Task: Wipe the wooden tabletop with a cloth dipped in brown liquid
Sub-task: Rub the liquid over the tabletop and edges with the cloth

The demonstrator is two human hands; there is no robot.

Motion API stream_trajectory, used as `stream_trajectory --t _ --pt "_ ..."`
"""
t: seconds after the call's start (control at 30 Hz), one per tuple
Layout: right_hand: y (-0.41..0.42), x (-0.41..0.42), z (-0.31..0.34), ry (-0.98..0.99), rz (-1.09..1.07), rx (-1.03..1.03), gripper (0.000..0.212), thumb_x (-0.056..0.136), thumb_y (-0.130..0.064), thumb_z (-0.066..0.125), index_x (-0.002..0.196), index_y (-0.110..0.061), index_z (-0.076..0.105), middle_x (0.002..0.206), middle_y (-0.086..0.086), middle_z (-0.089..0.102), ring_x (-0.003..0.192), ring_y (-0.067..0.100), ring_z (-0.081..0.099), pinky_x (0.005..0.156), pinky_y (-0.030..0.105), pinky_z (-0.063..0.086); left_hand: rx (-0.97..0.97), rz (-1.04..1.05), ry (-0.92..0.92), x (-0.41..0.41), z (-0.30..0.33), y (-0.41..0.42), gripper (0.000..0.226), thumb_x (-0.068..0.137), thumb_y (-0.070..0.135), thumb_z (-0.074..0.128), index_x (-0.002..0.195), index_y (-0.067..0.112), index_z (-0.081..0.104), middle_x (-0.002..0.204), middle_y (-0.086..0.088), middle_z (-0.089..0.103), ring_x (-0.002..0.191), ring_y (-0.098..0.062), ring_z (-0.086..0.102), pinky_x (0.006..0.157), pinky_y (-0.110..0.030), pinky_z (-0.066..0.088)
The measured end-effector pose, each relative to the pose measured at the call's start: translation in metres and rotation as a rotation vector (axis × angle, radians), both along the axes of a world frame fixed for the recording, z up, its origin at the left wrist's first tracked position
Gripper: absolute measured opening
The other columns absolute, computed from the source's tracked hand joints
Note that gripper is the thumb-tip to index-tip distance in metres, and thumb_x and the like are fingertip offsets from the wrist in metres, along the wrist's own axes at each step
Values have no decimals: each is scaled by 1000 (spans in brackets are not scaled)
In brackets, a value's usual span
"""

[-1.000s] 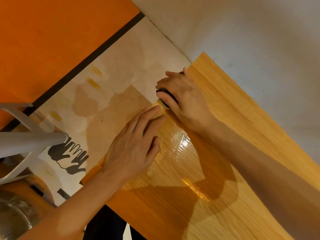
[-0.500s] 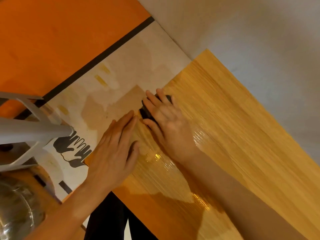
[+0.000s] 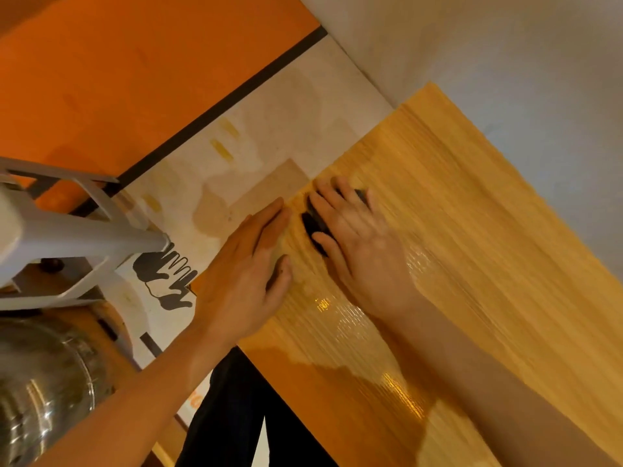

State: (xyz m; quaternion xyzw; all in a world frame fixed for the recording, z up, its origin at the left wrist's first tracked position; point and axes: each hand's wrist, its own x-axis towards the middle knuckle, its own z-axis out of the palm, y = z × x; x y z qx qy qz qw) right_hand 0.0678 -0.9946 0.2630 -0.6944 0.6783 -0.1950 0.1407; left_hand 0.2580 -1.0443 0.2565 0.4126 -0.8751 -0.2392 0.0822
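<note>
The wooden tabletop (image 3: 472,230) runs diagonally from the far corner to the lower right. Its near part shines wet (image 3: 344,315). My right hand (image 3: 357,244) lies on a small dark cloth (image 3: 313,222) near the board's left edge, fingers over its top and thumb hooked round its near side. Most of the cloth is hidden under the hand. My left hand (image 3: 242,278) rests flat on the board's left edge, fingers straight, right beside the cloth.
A stained pale sheet (image 3: 286,129) with black hand prints (image 3: 168,271) lies left of the board. A white frame (image 3: 67,237) and a shiny metal pot (image 3: 43,382) stand at the left. A white wall (image 3: 505,62) borders the far side.
My right hand has slid the cloth from the far corner down the left edge toward me, ending beside my left fingertips. The left hand stays flat on the edge.
</note>
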Motion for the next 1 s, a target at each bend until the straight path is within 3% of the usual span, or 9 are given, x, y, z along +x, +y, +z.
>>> stream_trajectory --t 0.07,0.2,0.3,0.43,0.53,0.67,0.77,0.9,1.0 --pt "-17 -42 1 53 -21 6 47 103 -32 36 142 -9 46 151 7 42 145 24 27 121 42 11 -10 6 -8 0 0 0 57 101 29 46 153 7 37 161 -6 33 144 -21 40 115 -31 35" --pt "-45 -122 0 -36 -491 5 41 101 -24 36 138 -10 46 150 10 42 144 33 26 118 43 9 -38 5 -5 0 -1 1 57 101 28 45 154 7 36 161 -7 34 144 -20 41 114 -36 41" --pt "-33 -74 -5 -84 -747 -1 41 102 -25 36 138 -8 48 149 10 42 143 31 28 119 52 15 -54 14 9 0 -2 2 57 100 28 46 153 5 39 160 -8 36 143 -21 41 110 -39 46" --pt "28 33 5 -25 -341 50 47 105 -29 36 148 -10 36 158 5 28 150 21 13 123 40 7 -56 4 51 0 -4 2 57 100 26 48 152 4 40 160 -8 36 143 -21 40 111 -43 46" --pt "40 -8 8 57 -164 82 49 104 -34 35 149 -13 35 158 2 28 150 19 15 123 39 9 -37 7 87 2 -5 2 56 101 24 49 153 6 39 161 -5 36 143 -22 43 110 -43 47" --pt "32 -86 1 1 -682 48 48 103 -29 34 147 -9 37 156 8 33 149 25 18 122 47 11 -32 -1 115 2 -5 1 55 101 25 47 152 5 39 159 -5 37 136 -19 48 104 -26 44" --pt "33 -42 -3 -127 -920 11 49 103 -27 36 148 -8 36 157 7 30 149 26 14 121 47 10 -30 2 119 2 -7 2 57 101 25 46 152 4 38 158 -7 37 136 -22 48 106 -29 42" --pt "74 69 10 -87 -403 74 49 104 -29 35 150 -11 33 159 3 26 151 18 8 124 39 4 -51 -17 137 4 -10 1 55 100 20 48 151 3 39 158 -10 38 141 -25 45 112 -37 41" --pt "79 32 13 -9 -137 108 49 103 -29 37 149 -11 34 158 2 28 150 18 13 123 45 11 -4 -45 135 5 -9 0 57 101 24 46 154 4 36 162 -10 33 145 -25 39 116 -45 38"
